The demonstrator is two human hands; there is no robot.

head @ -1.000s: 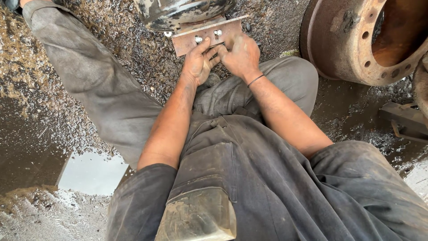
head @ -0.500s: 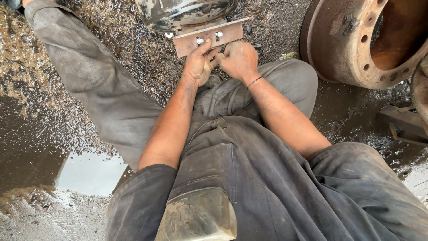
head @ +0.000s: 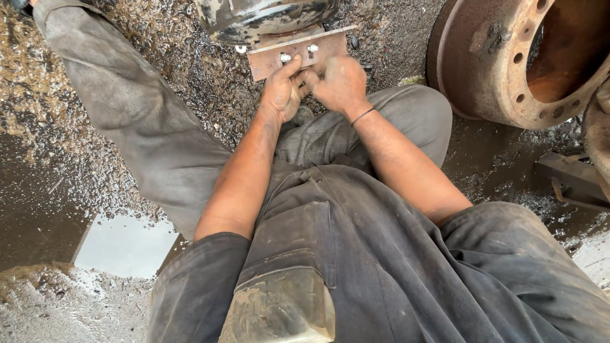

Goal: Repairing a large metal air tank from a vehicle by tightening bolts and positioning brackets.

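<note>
A rusty flat metal bracket (head: 270,62) with two shiny bolts (head: 312,48) lies on the gravel below a dark rounded metal housing (head: 267,16). My left hand (head: 283,89) touches the bracket's lower edge, fingers curled by the left bolt. Just to its right, my right hand (head: 340,82), a thin band on its wrist, has its fingers closed against the bracket's front. What the fingers pinch is hidden. Both forearms reach forward over my lap.
A large rusty brake drum (head: 508,63) stands at the upper right with a dark metal part (head: 572,181) below it. My left leg (head: 133,121) stretches out over wet gravel. A puddle (head: 121,244) lies at lower left.
Both hands stay at the bracket. The fingers have shifted slightly and drawn closer together near the bolts.
</note>
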